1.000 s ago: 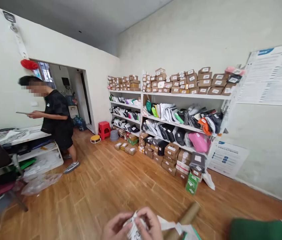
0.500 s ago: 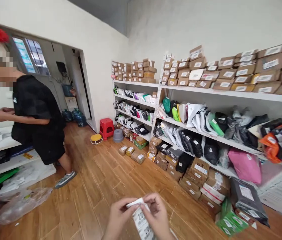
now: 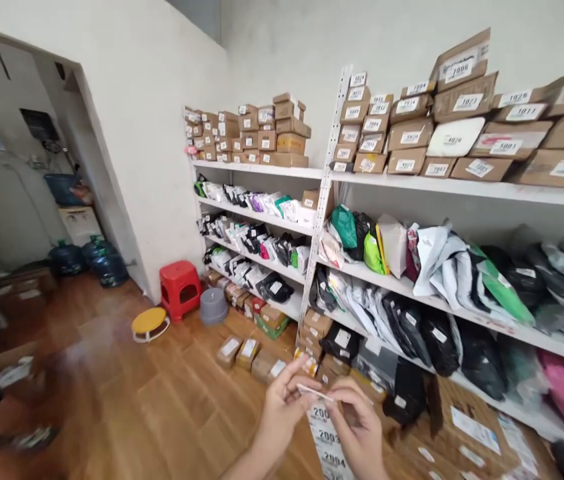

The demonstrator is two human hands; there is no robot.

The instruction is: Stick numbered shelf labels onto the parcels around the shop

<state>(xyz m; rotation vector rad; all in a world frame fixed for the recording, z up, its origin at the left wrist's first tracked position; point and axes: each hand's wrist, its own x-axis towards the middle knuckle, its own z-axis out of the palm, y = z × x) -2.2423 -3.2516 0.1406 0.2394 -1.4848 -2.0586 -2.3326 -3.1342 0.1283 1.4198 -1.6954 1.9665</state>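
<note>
A strip of numbered white labels hangs between both hands at the bottom centre. My left hand pinches its top edge, fingers closed on it. My right hand grips the strip from the right side, fingers curled around it. The printed numbers read downward on the strip. Both hands are held in front of the white shelving, above cardboard boxes on the wooden floor.
White shelves hold labelled cardboard boxes on top and plastic mail bags below. Small boxes lie on the floor. A red stool, a grey tub and a yellow round item stand near a doorway with water bottles.
The view has moved closer to the shelves and turned right; the person in black has left the view. The hands have risen slightly, still on the label strip.
</note>
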